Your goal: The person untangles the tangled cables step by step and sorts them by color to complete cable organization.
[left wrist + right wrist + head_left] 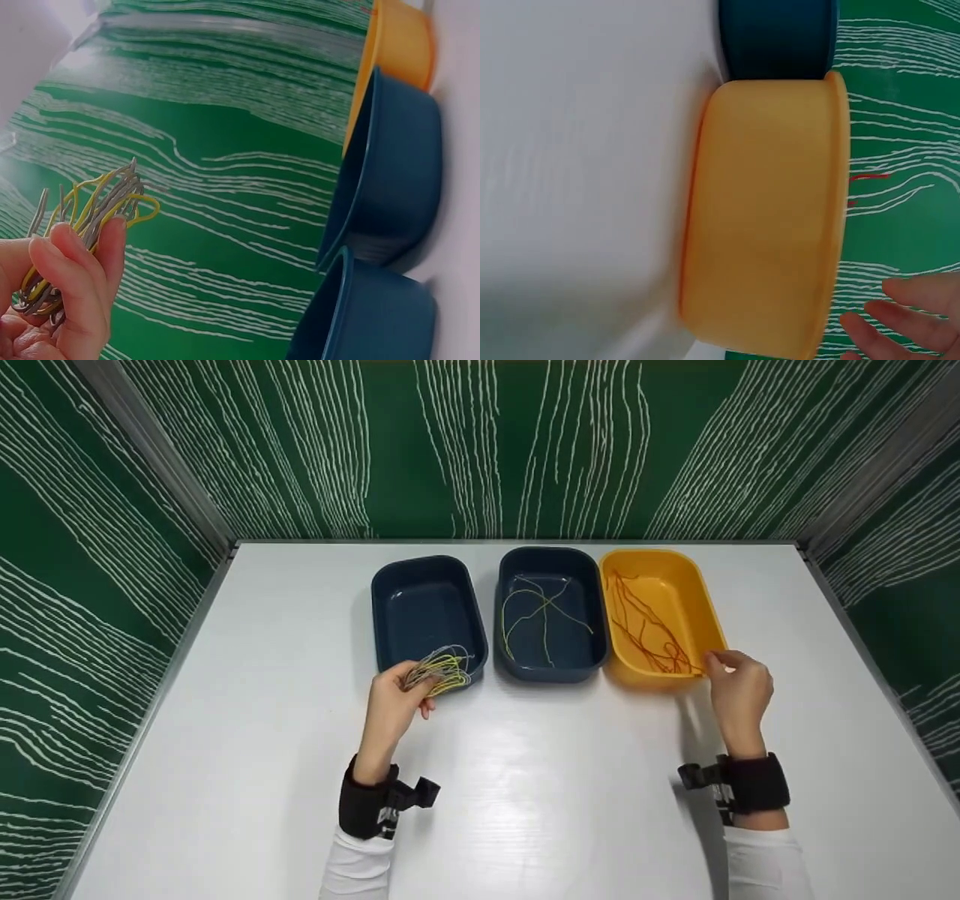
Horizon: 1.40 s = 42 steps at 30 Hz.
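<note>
My left hand [394,694] pinches a looped bundle of thin yellow and grey wires [442,669] over the front edge of the left dark blue bin [424,615]. In the left wrist view, bent fingers [79,277] and thumb grip this bundle [105,199]. My right hand [741,690] is at the front right corner of the yellow bin [679,592], where red-orange wires [637,622] lie. The right wrist view shows its fingers [915,326] loosely extended and apart near the rim, with no wire visible between them.
Between these two bins stands another dark blue bin [551,660], with several yellow-green wires [544,607] spread inside. All three stand along the back of the white table [525,780]. Green panels [450,450] with white wavy lines enclose the back and sides.
</note>
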Each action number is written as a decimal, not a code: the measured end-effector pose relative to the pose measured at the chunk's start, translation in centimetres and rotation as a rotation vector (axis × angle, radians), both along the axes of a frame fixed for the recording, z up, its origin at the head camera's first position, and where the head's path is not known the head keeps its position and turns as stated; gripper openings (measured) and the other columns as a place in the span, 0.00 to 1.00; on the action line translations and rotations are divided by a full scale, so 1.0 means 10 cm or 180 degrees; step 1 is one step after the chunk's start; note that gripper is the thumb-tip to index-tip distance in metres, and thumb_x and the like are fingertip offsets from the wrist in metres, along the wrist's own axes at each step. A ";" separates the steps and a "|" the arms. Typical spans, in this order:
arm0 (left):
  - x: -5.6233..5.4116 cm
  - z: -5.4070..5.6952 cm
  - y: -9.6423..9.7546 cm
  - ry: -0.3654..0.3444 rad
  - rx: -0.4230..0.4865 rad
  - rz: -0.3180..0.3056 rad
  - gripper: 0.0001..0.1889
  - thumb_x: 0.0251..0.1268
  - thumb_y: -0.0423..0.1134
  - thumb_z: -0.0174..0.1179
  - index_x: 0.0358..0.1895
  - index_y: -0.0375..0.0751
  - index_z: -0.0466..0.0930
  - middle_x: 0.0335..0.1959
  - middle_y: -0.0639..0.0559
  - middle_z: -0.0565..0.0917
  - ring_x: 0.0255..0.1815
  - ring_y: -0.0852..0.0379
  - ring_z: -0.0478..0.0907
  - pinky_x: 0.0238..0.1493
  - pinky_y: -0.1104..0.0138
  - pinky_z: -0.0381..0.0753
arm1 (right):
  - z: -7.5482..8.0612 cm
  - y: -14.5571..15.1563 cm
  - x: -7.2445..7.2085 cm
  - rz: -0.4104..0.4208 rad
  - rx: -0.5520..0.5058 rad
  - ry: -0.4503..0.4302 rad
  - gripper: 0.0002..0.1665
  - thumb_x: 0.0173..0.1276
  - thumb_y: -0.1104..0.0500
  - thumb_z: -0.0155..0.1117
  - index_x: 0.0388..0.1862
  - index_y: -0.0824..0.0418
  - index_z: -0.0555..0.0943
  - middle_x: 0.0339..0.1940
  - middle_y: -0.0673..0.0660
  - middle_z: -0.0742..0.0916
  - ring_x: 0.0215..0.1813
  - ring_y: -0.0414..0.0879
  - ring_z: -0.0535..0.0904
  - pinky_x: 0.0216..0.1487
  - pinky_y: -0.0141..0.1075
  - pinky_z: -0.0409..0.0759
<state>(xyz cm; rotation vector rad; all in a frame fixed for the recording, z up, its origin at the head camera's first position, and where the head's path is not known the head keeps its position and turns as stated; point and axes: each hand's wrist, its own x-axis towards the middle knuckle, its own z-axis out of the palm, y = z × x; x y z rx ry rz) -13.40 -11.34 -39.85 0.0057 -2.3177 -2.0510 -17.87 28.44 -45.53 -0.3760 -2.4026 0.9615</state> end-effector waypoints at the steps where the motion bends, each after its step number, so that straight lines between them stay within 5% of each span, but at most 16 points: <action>1: 0.00 -0.01 0.01 0.0005 0.0004 -0.0019 0.06 0.55 0.24 0.55 0.34 0.22 0.75 0.15 0.49 0.75 0.10 0.63 0.70 0.13 0.76 0.70 | 0.03 -0.03 0.01 0.0011 -0.0024 0.0048 0.13 0.60 0.63 0.59 0.36 0.74 0.81 0.35 0.70 0.82 0.43 0.63 0.76 0.45 0.48 0.69; 8: 0.01 -0.03 0.07 0.0061 0.0092 -0.0179 0.06 0.55 0.24 0.55 0.34 0.22 0.74 0.13 0.53 0.73 0.11 0.63 0.70 0.14 0.74 0.72 | 0.17 -0.42 0.10 0.0351 -0.0127 0.0412 0.12 0.57 0.65 0.62 0.35 0.75 0.80 0.33 0.70 0.82 0.40 0.62 0.77 0.47 0.47 0.70; 12: 0.00 -0.06 0.09 0.0094 0.0208 -0.0260 0.06 0.55 0.23 0.54 0.34 0.21 0.73 0.14 0.49 0.74 0.12 0.62 0.71 0.16 0.72 0.74 | 0.19 -0.72 0.15 0.0740 -0.0325 0.0483 0.09 0.55 0.67 0.64 0.32 0.73 0.81 0.31 0.67 0.84 0.33 0.47 0.80 0.39 0.31 0.75; 16: -0.04 -0.20 0.10 0.0109 0.0342 -0.0315 0.06 0.55 0.24 0.55 0.35 0.22 0.72 0.16 0.47 0.75 0.14 0.58 0.73 0.17 0.71 0.75 | 0.19 -1.07 0.20 0.1339 -0.1061 0.0031 0.09 0.57 0.67 0.61 0.36 0.73 0.81 0.33 0.66 0.84 0.30 0.32 0.77 0.35 0.22 0.74; 20: -0.08 -0.34 0.14 0.0124 0.0367 -0.0358 0.07 0.56 0.26 0.55 0.36 0.23 0.73 0.17 0.49 0.75 0.15 0.58 0.74 0.18 0.70 0.76 | 0.16 -1.40 0.23 0.1867 -0.1824 -0.0567 0.13 0.60 0.65 0.59 0.42 0.71 0.78 0.35 0.62 0.85 0.34 0.41 0.80 0.40 0.30 0.76; 24: -0.06 -0.34 0.23 0.0117 0.0346 -0.0362 0.08 0.57 0.26 0.55 0.38 0.23 0.73 0.17 0.50 0.76 0.15 0.59 0.74 0.18 0.69 0.76 | 0.12 -1.69 0.26 0.2237 -0.2303 -0.0972 0.19 0.62 0.59 0.57 0.49 0.68 0.76 0.41 0.60 0.84 0.41 0.48 0.79 0.43 0.36 0.76; 32: -0.03 -0.37 0.37 0.0250 0.0469 -0.0267 0.10 0.57 0.29 0.57 0.38 0.23 0.73 0.20 0.48 0.77 0.16 0.61 0.74 0.20 0.69 0.77 | 0.05 -2.11 0.35 0.2538 -0.3527 -0.1122 0.25 0.66 0.58 0.52 0.57 0.73 0.67 0.53 0.61 0.77 0.53 0.47 0.74 0.51 0.39 0.72; 37: -0.02 -0.40 0.44 0.0305 0.0562 -0.0183 0.10 0.57 0.28 0.57 0.38 0.22 0.73 0.20 0.48 0.77 0.16 0.61 0.74 0.20 0.69 0.78 | 0.01 -2.23 0.38 0.2535 -0.3781 -0.0889 0.24 0.65 0.55 0.54 0.53 0.72 0.70 0.47 0.56 0.79 0.53 0.45 0.72 0.56 0.42 0.68; 42: -0.01 -0.43 0.50 0.0327 0.0659 -0.0092 0.09 0.56 0.27 0.56 0.38 0.22 0.73 0.22 0.41 0.77 0.16 0.62 0.75 0.20 0.67 0.78 | 0.01 -2.28 0.38 0.2497 -0.4017 -0.0943 0.27 0.66 0.51 0.51 0.53 0.72 0.69 0.49 0.55 0.77 0.55 0.42 0.70 0.60 0.43 0.62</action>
